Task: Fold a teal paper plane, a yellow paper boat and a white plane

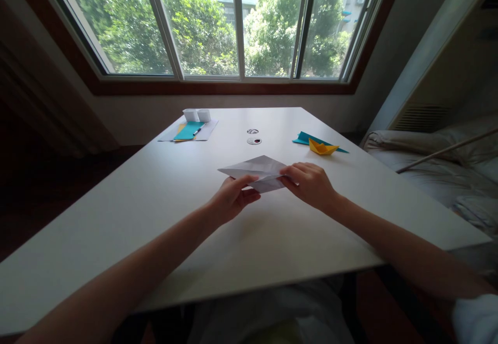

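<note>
A folded sheet of white paper (254, 166) is held above the middle of the white table, its outline roughly a diamond with crease lines across it. My left hand (233, 197) pinches its near left edge, thumb on top and fingers underneath. At the right corner, my right hand (309, 182) grips the paper between thumb and fingers. The fingers under the sheet are partly hidden. Beyond my right hand stands a yellow paper boat (322, 148), just in front of a blue folded paper plane (307, 137).
On the white table (155, 204), two round stickers (254, 140) lie at the centre back. Back left are blue paper sheets (189, 131) over yellow and white ones, a pen (198, 129) and two small white boxes (190, 115). A window (233, 27) is behind; a covered sofa (412, 167) stands right.
</note>
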Tool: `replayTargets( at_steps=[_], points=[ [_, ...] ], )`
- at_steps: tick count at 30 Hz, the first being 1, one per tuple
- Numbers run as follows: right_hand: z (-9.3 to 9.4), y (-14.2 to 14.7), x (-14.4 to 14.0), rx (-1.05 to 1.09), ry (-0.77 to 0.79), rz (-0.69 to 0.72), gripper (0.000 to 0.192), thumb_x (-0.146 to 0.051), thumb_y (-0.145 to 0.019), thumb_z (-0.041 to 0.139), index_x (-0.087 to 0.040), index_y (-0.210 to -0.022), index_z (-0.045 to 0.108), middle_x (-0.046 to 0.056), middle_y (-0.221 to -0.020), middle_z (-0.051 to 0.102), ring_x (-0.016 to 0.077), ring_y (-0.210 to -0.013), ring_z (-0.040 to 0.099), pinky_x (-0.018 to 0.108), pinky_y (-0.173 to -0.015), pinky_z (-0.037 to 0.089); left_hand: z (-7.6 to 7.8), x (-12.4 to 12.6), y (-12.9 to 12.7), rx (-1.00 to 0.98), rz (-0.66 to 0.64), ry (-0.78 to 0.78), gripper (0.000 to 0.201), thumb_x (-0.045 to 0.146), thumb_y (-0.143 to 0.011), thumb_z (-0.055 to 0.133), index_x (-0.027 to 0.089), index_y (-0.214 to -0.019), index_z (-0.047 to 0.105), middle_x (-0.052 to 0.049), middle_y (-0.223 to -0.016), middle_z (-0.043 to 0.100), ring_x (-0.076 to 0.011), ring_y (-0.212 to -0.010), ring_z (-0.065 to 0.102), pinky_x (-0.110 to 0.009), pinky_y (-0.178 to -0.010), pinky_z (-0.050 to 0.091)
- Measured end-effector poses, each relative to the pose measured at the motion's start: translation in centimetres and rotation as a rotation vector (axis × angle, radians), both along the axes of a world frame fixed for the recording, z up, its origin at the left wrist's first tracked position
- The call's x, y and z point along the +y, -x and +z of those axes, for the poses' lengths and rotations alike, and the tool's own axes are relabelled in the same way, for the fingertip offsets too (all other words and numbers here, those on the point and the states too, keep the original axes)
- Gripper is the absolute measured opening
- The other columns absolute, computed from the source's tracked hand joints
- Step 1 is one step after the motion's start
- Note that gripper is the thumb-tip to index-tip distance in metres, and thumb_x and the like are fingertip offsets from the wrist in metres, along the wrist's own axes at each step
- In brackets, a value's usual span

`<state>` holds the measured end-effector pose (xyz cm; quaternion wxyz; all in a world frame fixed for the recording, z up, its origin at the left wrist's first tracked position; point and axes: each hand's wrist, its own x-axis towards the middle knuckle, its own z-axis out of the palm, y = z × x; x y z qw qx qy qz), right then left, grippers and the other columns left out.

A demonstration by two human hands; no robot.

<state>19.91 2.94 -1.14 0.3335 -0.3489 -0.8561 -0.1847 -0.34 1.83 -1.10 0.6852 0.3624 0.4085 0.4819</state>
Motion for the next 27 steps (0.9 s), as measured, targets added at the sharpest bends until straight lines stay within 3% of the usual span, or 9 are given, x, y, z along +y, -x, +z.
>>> replayTargets(
  at_steps=[4,13,17,21,27],
  points=[
    [0.0,-0.1,0.1,-0.048,0.005,0.028,0.019,-0.027,-0.089,0.044,-0.019,-0.089,0.060,0.005,-0.079,0.067,0.0162,-0.067,0.058,0.029,-0.062,0.038,-0.4,0.1,0.2,0.007,0.004,0.021,0.032,0.014,-0.066,0.071,0.013,-0.096,0.061,-0.005,-0.085,0.065,-0.0118,-0.063,0.062,-0.019,-0.052,0.054],
    [-0.6,-0.6,0.3,-0.023,0.055,0.047,0.019,-0.023,-0.089,0.044,-0.021,-0.089,0.063,0.006,-0.090,0.068,0.0168,-0.075,0.061,0.030,-0.068,0.044,-0.6,0.6,0.4,-0.023,0.198,-0.024,0.025,0.009,-0.065,0.069,0.011,-0.088,0.060,-0.005,-0.083,0.065,-0.0091,-0.060,0.060,-0.017,-0.051,0.051],
    [-0.6,-0.7,0.3,0.022,0.249,0.221,0.018,-0.030,-0.087,0.048,-0.021,-0.086,0.063,0.005,-0.091,0.066,0.0151,-0.075,0.061,0.027,-0.066,0.046,-0.8,0.7,0.7,0.016,0.233,-0.051,0.026,0.009,-0.064,0.070,0.012,-0.088,0.061,-0.004,-0.086,0.064,-0.0075,-0.059,0.058,-0.016,-0.050,0.049],
    [-0.5,-0.6,0.4,0.112,0.407,0.212,0.021,-0.029,-0.089,0.044,-0.020,-0.091,0.063,0.005,-0.093,0.065,0.0125,-0.069,0.060,0.024,-0.061,0.046,-0.8,0.4,0.8,0.122,0.150,-0.095,0.025,0.016,-0.064,0.072,0.012,-0.086,0.061,-0.003,-0.077,0.065,-0.0070,-0.055,0.057,-0.015,-0.047,0.045],
    [-0.1,-1.1,0.8,0.052,0.273,0.079,0.023,-0.036,-0.084,0.053,-0.022,-0.100,0.063,0.004,-0.091,0.065,0.0113,-0.061,0.058,0.024,-0.056,0.043,-0.4,-0.2,0.3,0.200,-0.025,-0.178,0.032,0.025,-0.061,0.076,0.012,-0.086,0.061,-0.004,-0.073,0.065,-0.0094,-0.055,0.057,-0.018,-0.047,0.045]
  ],
)
